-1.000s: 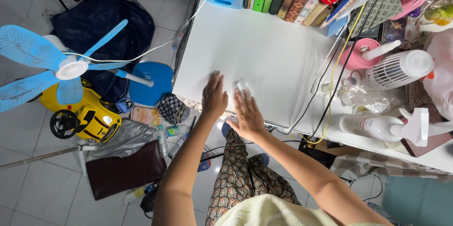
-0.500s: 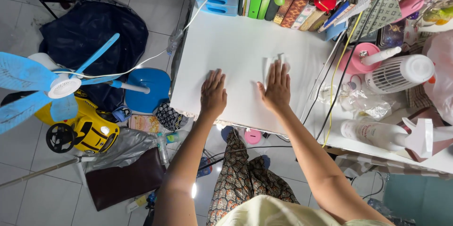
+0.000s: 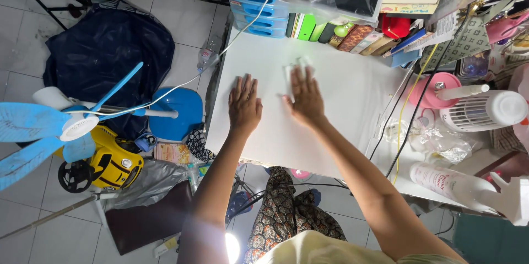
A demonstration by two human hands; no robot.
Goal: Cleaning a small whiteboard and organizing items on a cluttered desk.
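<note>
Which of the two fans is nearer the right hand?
The white barrel fan on the desk, right of the right hand; the blue-bladed fan stands on the floor far left.

A blue fan point(image 3: 66, 126) stands on the tiled floor beside a yellow toy car point(image 3: 107, 166). Books point(image 3: 352, 35), blue drawers point(image 3: 259, 10), a pink cup point(image 3: 435, 90) and a white spray bottle point(image 3: 468, 187) line the desk edges.
</note>
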